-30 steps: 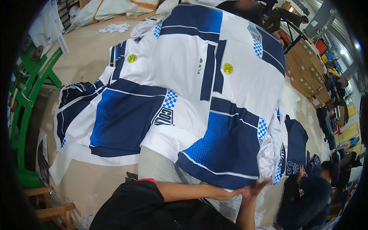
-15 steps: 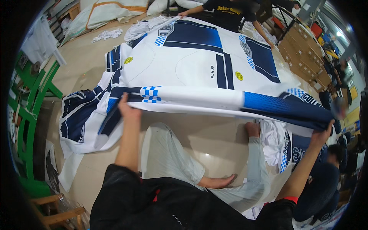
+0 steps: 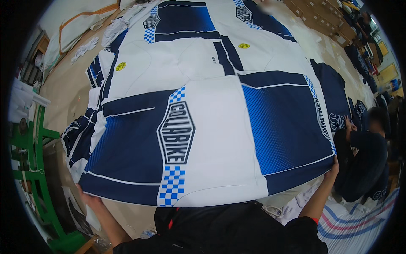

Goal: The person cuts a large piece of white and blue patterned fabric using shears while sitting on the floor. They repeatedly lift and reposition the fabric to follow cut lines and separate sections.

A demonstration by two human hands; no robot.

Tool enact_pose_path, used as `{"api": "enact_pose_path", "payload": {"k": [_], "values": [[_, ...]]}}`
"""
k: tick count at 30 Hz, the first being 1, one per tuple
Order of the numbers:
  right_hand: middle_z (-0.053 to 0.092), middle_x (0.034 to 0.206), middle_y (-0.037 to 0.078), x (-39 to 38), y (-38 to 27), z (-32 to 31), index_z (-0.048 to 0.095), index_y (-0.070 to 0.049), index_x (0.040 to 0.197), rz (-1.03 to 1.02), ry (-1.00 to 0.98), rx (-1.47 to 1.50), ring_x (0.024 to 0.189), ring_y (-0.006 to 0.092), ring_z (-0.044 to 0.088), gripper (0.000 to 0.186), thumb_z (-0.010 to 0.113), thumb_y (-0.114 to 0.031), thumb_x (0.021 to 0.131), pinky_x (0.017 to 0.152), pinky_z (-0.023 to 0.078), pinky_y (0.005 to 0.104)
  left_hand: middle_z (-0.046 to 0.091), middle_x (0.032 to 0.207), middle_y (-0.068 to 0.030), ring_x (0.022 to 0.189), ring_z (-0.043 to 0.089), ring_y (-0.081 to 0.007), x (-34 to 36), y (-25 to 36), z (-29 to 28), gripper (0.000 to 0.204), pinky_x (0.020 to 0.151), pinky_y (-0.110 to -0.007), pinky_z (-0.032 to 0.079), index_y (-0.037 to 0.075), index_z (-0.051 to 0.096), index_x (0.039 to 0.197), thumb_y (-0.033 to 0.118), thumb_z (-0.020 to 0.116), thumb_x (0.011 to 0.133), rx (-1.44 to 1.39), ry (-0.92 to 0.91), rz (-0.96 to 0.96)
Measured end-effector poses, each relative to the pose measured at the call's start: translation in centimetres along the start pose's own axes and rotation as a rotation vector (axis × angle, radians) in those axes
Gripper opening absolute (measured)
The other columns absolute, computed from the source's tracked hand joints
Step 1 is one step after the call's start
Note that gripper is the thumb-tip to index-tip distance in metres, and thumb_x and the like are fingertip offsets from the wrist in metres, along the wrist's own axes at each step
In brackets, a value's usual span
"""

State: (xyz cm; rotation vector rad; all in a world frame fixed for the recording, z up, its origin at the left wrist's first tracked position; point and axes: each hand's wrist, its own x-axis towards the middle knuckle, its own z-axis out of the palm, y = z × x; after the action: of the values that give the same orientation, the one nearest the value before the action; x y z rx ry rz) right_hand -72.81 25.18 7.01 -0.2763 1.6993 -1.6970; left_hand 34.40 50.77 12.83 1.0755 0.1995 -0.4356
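Note:
A wide sheet of printed fabric [image 3: 220, 139], white with navy panels, blue gradients and blue checks, stretches out before me. My left hand [image 3: 89, 198] grips its near left corner, while my right hand [image 3: 333, 169] is closed on the near right corner. The near edge hangs taut between them, close to my black shirt. The fingers are partly hidden by the cloth. Beyond, the printed fabric with two yellow round marks [image 3: 121, 66] lies spread away from me. Folded navy-and-white cloth [image 3: 80, 144] lies by the left edge.
A green metal frame [image 3: 31, 178] stands at the left. A person in dark clothes [image 3: 366, 156] sits at the right beside navy printed pieces [image 3: 332, 93]. Brown cartons [image 3: 315, 15] are stacked at the far right, and a striped white sack [image 3: 359, 220] lies at the near right.
My hands have moved apart and toward me, and the bunched fabric strip is now opened out into a broad sheet covering my legs. The view has shifted, leaving the far co-worker mostly out of the picture.

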Motion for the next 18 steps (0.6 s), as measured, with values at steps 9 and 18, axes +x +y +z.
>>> {"api": "enact_pose_path", "payload": {"k": [9, 18], "values": [[0.071, 0.118, 0.017, 0.4, -10.6, -0.4, 0.062, 0.001, 0.127, -0.095, -0.274, 0.235, 0.108, 0.0292, 0.070, 0.038, 0.060, -0.030, 0.105, 0.092, 0.060, 0.0417, 0.068, 0.120, -0.0165, 0.110, 0.067, -0.0290, 1.4, 11.8, 5.5, 0.056, 0.100, -0.041, 0.053, -0.003, 0.061, 0.125, 0.048, 0.062, 0.102, 0.456, -0.175, 0.306], [0.066, 0.122, 0.018, 9.9, -18.6, 7.1, 0.057, 0.003, 0.133, -0.264, -0.322, 0.083, 0.117, 0.0293, 0.065, 0.034, 0.055, -0.018, 0.106, 0.105, 0.052, 0.0407, 0.069, 0.122, -0.0168, 0.112, 0.068, -0.0283, 11.4, 16.7, 10.9, 0.039, 0.100, -0.044, 0.056, -0.001, 0.063, 0.125, 0.031, 0.065, 0.102, 0.526, -0.440, -0.136]]}}
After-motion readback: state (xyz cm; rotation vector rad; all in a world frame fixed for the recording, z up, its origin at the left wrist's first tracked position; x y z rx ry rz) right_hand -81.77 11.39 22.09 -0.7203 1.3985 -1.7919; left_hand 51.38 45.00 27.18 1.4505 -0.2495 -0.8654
